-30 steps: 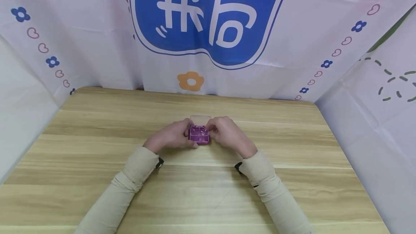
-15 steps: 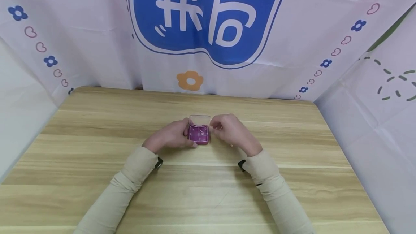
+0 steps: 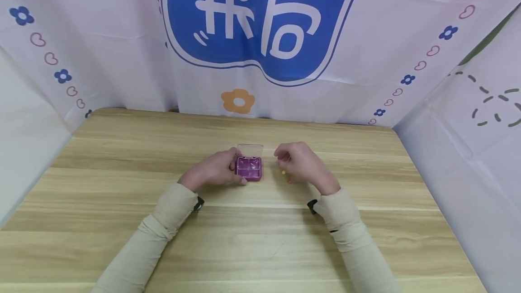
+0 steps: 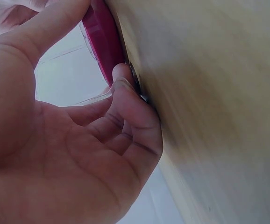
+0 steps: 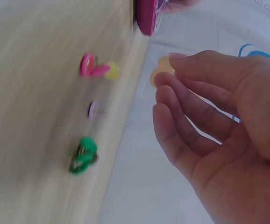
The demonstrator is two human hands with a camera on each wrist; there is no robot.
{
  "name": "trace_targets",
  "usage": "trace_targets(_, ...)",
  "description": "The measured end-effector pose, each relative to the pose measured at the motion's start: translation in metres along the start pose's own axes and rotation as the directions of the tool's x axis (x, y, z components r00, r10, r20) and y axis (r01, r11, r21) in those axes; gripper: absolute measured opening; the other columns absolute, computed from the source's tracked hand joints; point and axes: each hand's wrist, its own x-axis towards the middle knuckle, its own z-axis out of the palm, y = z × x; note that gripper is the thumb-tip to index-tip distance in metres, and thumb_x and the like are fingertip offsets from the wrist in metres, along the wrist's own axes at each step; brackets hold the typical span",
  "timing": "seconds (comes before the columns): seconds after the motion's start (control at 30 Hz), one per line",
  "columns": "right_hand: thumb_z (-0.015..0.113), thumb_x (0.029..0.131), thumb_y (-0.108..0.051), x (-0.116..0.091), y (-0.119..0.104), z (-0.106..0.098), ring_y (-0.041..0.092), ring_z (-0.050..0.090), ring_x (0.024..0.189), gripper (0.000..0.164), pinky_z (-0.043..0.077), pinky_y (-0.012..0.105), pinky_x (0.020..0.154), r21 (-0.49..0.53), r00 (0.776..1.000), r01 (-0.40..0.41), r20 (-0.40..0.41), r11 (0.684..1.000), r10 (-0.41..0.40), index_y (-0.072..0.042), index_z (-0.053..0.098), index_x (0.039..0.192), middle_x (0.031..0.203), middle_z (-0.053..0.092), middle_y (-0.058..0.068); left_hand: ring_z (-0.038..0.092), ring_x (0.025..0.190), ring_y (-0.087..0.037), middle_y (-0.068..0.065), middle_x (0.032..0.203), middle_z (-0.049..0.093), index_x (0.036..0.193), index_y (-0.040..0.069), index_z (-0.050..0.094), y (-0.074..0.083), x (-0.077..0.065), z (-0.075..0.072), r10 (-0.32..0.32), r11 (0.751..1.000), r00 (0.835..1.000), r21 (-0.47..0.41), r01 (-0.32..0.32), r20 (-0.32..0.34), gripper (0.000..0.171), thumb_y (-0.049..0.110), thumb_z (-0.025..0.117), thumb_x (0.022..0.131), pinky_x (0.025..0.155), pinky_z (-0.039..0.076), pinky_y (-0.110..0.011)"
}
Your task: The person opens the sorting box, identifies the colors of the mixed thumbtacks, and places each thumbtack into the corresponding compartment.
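Observation:
A small purple pill box (image 3: 249,168) with a clear raised lid (image 3: 250,150) sits on the table, its inside split into several compartments. Pale glints show in the back compartments; I cannot tell whether they are objects. My left hand (image 3: 215,167) holds the box's left side between thumb and fingers. To the right of the box, apart from it, my right hand (image 3: 300,163) hovers with loosely bent fingers and nothing visible in them. Below that hand, the right wrist view shows small pink pieces (image 5: 87,64), a yellow piece (image 5: 111,70), a pale disc (image 5: 93,109) and green pieces (image 5: 83,155).
The wooden table (image 3: 244,248) reaches back to a white printed cloth (image 3: 346,89) hanging behind it. Both sleeves lie over the front part of the table.
My right hand has drawn away from the box to the right, and small coloured pieces now show beneath it. My left hand stays on the box.

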Motion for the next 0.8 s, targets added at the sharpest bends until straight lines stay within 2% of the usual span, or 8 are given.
trace_targets(0.27,0.068,0.082,-0.004,-0.004,0.011,-0.009,0.012,0.059,0.075,0.014,0.053,0.032,0.070,0.007,0.999,0.015,-0.037,1.000,-0.014,-0.002,0.069,0.095,0.082,0.067,0.003,0.055,0.076,-0.021,-0.009,0.090,0.057,0.127,0.005,0.042,0.000,-0.001,-0.001,-0.001,1.000,1.000,-0.006,0.001,0.004,0.077,0.035,0.083,0.068,0.071,0.048,-0.037)
trace_targets(0.6,0.067,0.083,-0.003,-0.009,0.017,-0.016,0.014,0.059,0.075,0.014,0.053,0.035,0.070,0.019,1.000,0.007,-0.019,1.000,-0.006,-0.001,0.068,0.096,0.082,0.067,0.004,0.055,0.075,-0.020,-0.008,0.089,0.057,0.125,0.006,0.044,0.001,-0.001,0.000,0.006,1.000,1.000,-0.004,-0.006,0.000,0.074,0.034,0.083,0.068,0.068,0.048,-0.035)
trace_targets(0.8,0.068,0.082,-0.006,-0.012,0.023,-0.016,0.015,0.057,0.076,0.007,0.051,0.036,0.070,0.001,0.999,-0.038,0.001,0.999,0.038,-0.005,0.071,0.089,0.082,0.066,0.002,0.054,0.075,-0.021,-0.009,0.088,0.056,0.124,0.007,0.044,0.001,-0.001,0.001,-0.002,1.000,1.000,-0.004,0.002,-0.005,0.073,0.034,0.083,0.068,0.067,0.048,-0.035)
